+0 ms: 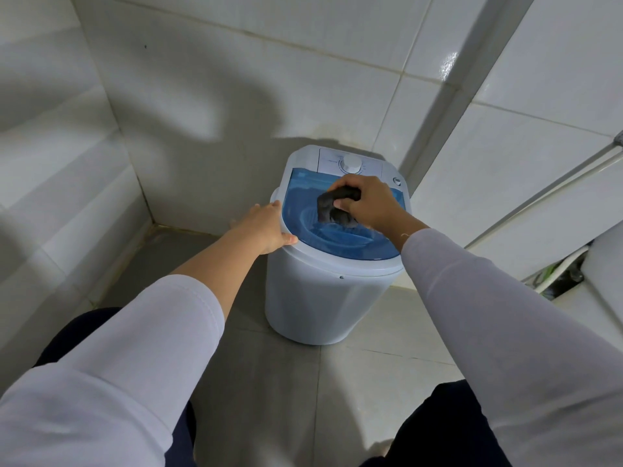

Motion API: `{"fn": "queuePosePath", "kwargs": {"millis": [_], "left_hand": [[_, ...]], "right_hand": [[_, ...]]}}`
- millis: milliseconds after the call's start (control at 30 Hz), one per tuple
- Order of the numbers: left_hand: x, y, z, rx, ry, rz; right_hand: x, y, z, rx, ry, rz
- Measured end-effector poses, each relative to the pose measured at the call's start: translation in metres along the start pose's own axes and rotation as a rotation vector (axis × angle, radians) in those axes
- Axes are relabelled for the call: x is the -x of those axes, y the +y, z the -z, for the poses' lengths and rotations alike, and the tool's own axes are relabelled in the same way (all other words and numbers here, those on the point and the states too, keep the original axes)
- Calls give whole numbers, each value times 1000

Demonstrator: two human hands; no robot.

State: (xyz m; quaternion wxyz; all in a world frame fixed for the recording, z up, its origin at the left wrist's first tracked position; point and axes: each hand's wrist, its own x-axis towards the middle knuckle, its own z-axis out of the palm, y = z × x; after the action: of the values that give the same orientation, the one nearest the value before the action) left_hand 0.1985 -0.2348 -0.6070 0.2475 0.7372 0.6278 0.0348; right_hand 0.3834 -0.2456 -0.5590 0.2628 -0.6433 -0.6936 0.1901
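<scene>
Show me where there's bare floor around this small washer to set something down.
Bare floor lies in front of the washer, toward the knees, and in the strip between its left side and the tiled wall. Crowded: the right, where hoses run beside a white fixture, and the washer's top, taken by left hand, right hand and dark cloth.

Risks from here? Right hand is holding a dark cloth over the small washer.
1. The dark cloth hangs bunched from the right hand; it may slip and land off the washer.
2. The left hand rests on the washer's edge; leaning might shift it on the tiles.
3. The right hand is close to the dial and may knock it.
</scene>
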Motion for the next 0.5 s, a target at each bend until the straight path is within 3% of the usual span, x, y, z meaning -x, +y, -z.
{"fn": "queuePosePath", "kwargs": {"millis": [133, 500], "left_hand": [[0, -1, 1, 7, -1, -11], [4, -1, 2, -2, 0, -16]], "right_hand": [[0, -4, -16, 340, -200, 127], [3, 11, -6, 626, -228, 224]]}}
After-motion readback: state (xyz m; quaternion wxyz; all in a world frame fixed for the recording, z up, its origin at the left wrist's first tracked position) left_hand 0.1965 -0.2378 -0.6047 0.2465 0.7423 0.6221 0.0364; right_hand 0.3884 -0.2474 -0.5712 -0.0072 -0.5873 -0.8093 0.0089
